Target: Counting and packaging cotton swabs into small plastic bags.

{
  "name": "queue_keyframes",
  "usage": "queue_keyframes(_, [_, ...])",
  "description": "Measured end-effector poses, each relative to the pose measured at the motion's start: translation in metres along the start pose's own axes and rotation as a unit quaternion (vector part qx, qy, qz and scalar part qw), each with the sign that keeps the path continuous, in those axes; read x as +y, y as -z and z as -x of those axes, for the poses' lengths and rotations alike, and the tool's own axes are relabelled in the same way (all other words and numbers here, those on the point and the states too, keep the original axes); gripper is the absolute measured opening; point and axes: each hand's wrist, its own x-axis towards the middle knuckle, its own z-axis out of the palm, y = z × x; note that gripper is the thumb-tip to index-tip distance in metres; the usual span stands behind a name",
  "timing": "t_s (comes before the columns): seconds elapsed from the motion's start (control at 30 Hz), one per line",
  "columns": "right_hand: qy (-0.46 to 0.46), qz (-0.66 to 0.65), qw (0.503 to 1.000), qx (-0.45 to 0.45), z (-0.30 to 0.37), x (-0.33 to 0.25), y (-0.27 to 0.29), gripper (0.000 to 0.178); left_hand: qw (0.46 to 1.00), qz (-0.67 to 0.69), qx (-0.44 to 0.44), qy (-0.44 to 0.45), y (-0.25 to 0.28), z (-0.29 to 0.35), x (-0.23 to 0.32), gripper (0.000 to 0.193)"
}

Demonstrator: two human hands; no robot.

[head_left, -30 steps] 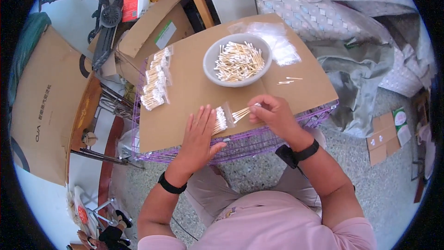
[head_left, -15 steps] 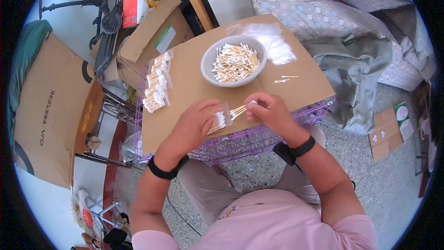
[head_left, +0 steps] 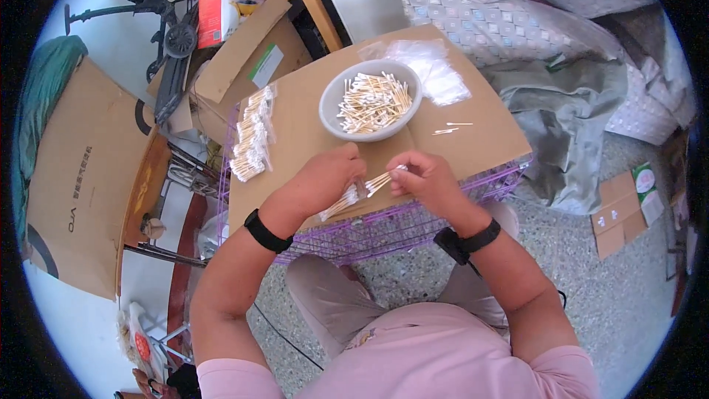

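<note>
My left hand (head_left: pixel 332 176) is closed on the edge of a small clear plastic bag. Cotton swabs (head_left: pixel 339 205) fill that bag, which lies tilted at the near edge of the cardboard top. Close beside it, my right hand (head_left: pixel 422 177) pinches a small bundle of cotton swabs (head_left: pixel 379 182), their left ends at the bag's mouth. My left fingertips are partly hidden behind the hand. Beyond both hands stands a grey bowl (head_left: pixel 330 120) heaped with loose cotton swabs (head_left: pixel 375 101).
Filled bags of swabs (head_left: pixel 252 133) lie in a row at the left of the cardboard top (head_left: pixel 295 114). Flat clear bags (head_left: pixel 436 74) lie at the far right, with a few loose swabs (head_left: pixel 446 131) nearer. A purple wire cage (head_left: pixel 354 239) supports the cardboard.
My left hand has shifted right and turned at the bag's edge, leaving more of the bag tilted below it. The bundle in my right hand now meets the bag's mouth.
</note>
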Motion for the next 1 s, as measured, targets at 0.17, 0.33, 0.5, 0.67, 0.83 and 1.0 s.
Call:
queue_keyframes(0.17, [0.013,-0.004,1.0,-0.003,0.0,-0.001,-0.001,0.01,1.0,-0.004,0.02,-0.004,0.0,0.006,-0.004,0.005])
queue_keyframes(0.33, [0.027,-0.026,0.998,0.057,-0.001,-0.002,-0.009,0.009,0.998,0.032,0.054,-0.009,0.002,0.011,0.004,0.006])
queue_keyframes(0.5, [0.093,0.039,0.99,0.096,-0.004,0.006,-0.018,0.008,0.998,0.023,0.064,-0.008,0.005,0.012,0.007,0.01])
queue_keyframes(0.67, [0.137,0.106,0.979,0.106,-0.006,0.012,-0.025,0.008,0.996,0.019,0.086,0.003,0.004,0.012,0.011,0.008])
queue_keyframes(0.83, [0.113,0.075,0.989,0.061,-0.003,0.014,-0.021,0.009,0.99,0.037,0.134,0.04,0.002,0.01,0.011,0.009])
queue_keyframes(1.0, [0.036,-0.017,0.999,0.019,-0.002,-0.001,-0.021,0.01,0.987,0.065,0.149,0.015,-0.002,0.009,0.012,0.008])
